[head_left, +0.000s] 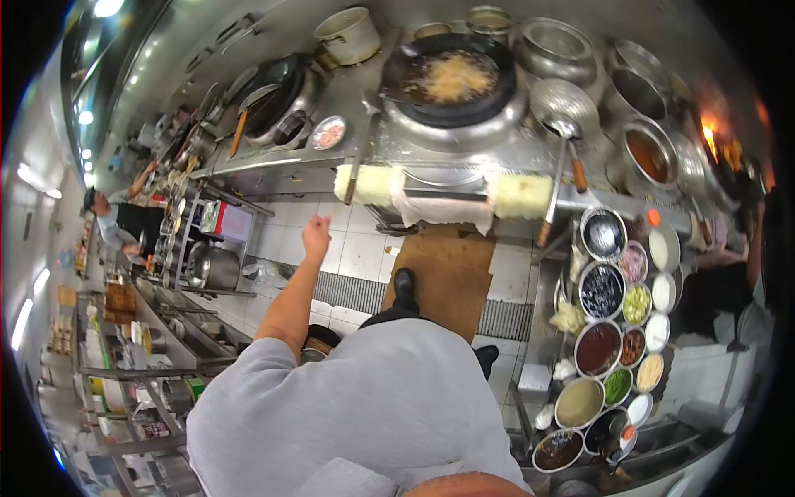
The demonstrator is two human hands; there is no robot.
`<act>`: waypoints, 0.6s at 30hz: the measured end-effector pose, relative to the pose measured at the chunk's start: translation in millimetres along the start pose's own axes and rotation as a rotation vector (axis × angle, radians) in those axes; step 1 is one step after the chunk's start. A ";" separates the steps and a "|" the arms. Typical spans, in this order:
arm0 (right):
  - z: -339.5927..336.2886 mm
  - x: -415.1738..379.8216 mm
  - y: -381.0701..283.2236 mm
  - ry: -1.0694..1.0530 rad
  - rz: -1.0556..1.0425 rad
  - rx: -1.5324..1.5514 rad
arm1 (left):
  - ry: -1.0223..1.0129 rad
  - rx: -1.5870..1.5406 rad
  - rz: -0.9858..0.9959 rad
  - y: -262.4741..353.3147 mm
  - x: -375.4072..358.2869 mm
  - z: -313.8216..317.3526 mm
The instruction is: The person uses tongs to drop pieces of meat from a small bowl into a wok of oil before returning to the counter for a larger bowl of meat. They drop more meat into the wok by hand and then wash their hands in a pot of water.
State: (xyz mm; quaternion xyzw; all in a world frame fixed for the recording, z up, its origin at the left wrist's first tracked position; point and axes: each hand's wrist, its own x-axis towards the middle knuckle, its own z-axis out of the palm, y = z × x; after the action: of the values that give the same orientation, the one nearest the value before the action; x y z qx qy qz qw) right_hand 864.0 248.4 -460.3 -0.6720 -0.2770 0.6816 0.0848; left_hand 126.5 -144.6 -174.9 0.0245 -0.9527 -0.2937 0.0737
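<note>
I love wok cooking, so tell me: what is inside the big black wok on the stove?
The wok holds a pale yellow, bubbling mass, seemingly food frying in oil. What lies under that surface is hidden. The left hand is raised well short of it.

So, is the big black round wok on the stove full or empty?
Not empty: the big black round wok holds pale yellow-brown food across its middle, with dark bare metal around it.

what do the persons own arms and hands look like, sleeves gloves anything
Only one arm shows: the left hand is bare, no glove, watch or ring visible. The forearm is uncovered up to a short grey sleeve of a plain grey shirt. The right hand is out of view.
</note>
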 end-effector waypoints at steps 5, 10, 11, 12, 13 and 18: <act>110.2 -57.9 25.5 -0.219 0.146 -0.242 | 0.574 -0.065 0.154 -116.4 201.8 -67.3; 157.4 -65.7 -16.8 -0.306 -0.020 -0.164 | 0.480 0.209 0.111 -158.1 399.0 -160.5; 178.9 -73.5 -38.7 -0.120 -0.130 -0.305 | 0.302 0.177 0.141 -167.9 430.1 -165.1; 207.3 -94.4 -65.6 -0.064 -0.185 -0.365 | 0.264 0.235 0.186 -172.1 451.3 -157.7; 223.3 -116.2 -76.8 -0.017 -0.204 -0.323 | 0.239 0.300 0.219 -175.2 472.6 -153.9; 328.1 -139.7 -135.3 0.015 -0.199 -0.426 | 0.037 0.421 -0.077 -189.9 524.3 -164.9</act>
State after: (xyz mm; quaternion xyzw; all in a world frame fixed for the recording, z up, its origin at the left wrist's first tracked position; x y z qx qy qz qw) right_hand 524.8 206.3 -290.9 -0.6492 -0.4790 0.5908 0.0101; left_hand -365.3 -440.3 -81.1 0.0810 -0.9899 -0.0905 0.0734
